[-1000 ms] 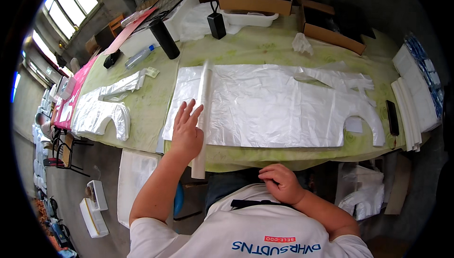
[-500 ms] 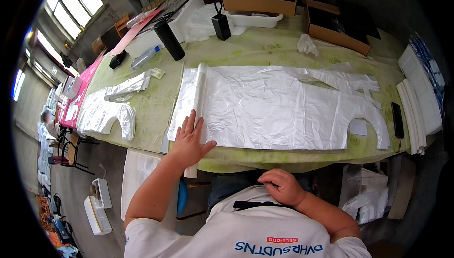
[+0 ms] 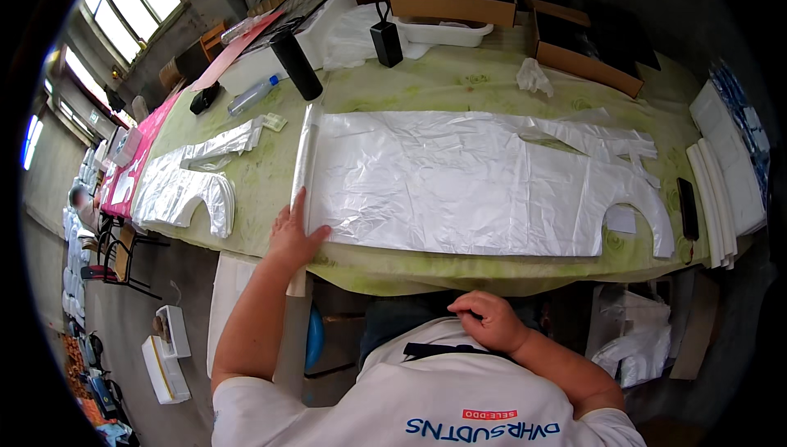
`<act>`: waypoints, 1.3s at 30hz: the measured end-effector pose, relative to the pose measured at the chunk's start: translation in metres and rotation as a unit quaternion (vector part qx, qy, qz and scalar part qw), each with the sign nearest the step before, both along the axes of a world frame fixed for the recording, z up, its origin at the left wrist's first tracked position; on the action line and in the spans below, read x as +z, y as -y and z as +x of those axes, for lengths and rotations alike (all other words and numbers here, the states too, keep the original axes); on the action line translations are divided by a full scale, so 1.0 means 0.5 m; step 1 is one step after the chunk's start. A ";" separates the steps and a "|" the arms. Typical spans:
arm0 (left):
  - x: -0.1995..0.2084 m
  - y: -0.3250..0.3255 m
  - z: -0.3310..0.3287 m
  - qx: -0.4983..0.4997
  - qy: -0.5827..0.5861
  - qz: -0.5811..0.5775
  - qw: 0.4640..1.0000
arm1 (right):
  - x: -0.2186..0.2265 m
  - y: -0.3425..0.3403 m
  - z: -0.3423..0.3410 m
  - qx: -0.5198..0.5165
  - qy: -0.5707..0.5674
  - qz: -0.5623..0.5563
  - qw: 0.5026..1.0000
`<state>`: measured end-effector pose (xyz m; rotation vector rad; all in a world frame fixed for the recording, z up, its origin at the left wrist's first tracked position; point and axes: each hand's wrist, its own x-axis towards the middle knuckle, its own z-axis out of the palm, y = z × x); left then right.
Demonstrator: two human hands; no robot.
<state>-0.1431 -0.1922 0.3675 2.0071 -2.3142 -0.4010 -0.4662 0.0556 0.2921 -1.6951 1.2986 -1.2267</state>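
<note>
My left hand (image 3: 293,234) lies on a long pale rod (image 3: 302,160) at the left edge of a thin white plastic gown (image 3: 443,185). Its fingers are stretched out along the rod and the thumb is spread over the film. The gown is spread flat, with its cut-out, sleeve-like ends toward the right. The rod's near end sticks out past the table's front edge. At my waist rests my right hand (image 3: 492,320), its fingers curled in and nothing visible in them. A folded plastic gown (image 3: 184,189) lies on the table to the left.
A black cylinder (image 3: 296,66), a clear bottle (image 3: 254,96) and a black box with a strap (image 3: 385,41) stand or lie at the back of the green-covered table (image 3: 484,90). Open cardboard boxes (image 3: 451,9) are behind. A dark phone-like object (image 3: 688,209) lies at right beside white rolls (image 3: 715,201).
My left hand and the rod have moved left, to the edge of the gown. Plastic that showed left of the rod no longer does. My right hand has stayed in place.
</note>
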 end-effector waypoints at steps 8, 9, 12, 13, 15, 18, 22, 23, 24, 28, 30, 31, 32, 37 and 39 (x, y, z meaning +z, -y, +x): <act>-0.016 -0.040 0.025 -0.017 -0.337 -0.086 0.937 | 0.011 -0.007 -0.001 -0.018 0.036 0.019 0.999; -0.036 -0.054 0.007 -0.021 -0.440 -0.056 0.896 | 0.017 -0.002 0.000 -0.029 0.034 0.026 0.999; 0.016 -0.153 -0.121 0.067 -0.608 0.188 0.769 | 0.029 0.019 0.012 -0.040 0.155 0.126 0.979; 0.001 -0.175 -0.152 0.061 -0.628 0.201 0.750 | 0.030 0.034 0.017 -0.029 0.206 0.140 0.968; -0.026 -0.219 -0.206 0.064 -0.675 0.264 0.686 | 0.072 0.059 0.029 -0.025 0.317 0.251 0.914; -0.056 -0.276 -0.255 0.078 -0.685 0.310 0.655 | 0.098 0.086 0.038 -0.010 0.373 0.328 0.868; -0.057 -0.337 -0.256 0.021 -0.655 0.283 0.700 | 0.105 0.089 0.046 -0.043 0.434 0.357 0.826; -0.056 -0.348 -0.249 -0.001 -0.626 0.278 0.729 | 0.105 0.090 0.049 -0.049 0.441 0.359 0.821; -0.053 -0.358 -0.244 -0.023 -0.595 0.273 0.756 | 0.106 0.095 0.054 -0.048 0.416 0.366 0.831; -0.099 -0.375 -0.219 -0.089 -0.497 0.162 0.848 | 0.085 0.115 0.083 -0.037 0.377 0.370 0.849; -0.098 -0.379 -0.216 -0.067 -0.508 0.157 0.844 | 0.071 0.111 0.089 -0.033 0.387 0.370 0.844; -0.094 -0.380 -0.217 -0.052 -0.524 0.166 0.834 | 0.072 0.104 0.088 -0.033 0.391 0.375 0.840; -0.089 -0.382 -0.220 -0.037 -0.541 0.174 0.822 | 0.072 0.096 0.089 -0.034 0.396 0.379 0.836; -0.060 -0.391 -0.246 0.037 -0.671 0.271 0.689 | 0.095 0.089 0.104 -0.083 0.371 0.359 0.852; -0.054 -0.389 -0.259 0.051 -0.676 0.299 0.671 | 0.101 0.088 0.094 -0.051 0.376 0.362 0.851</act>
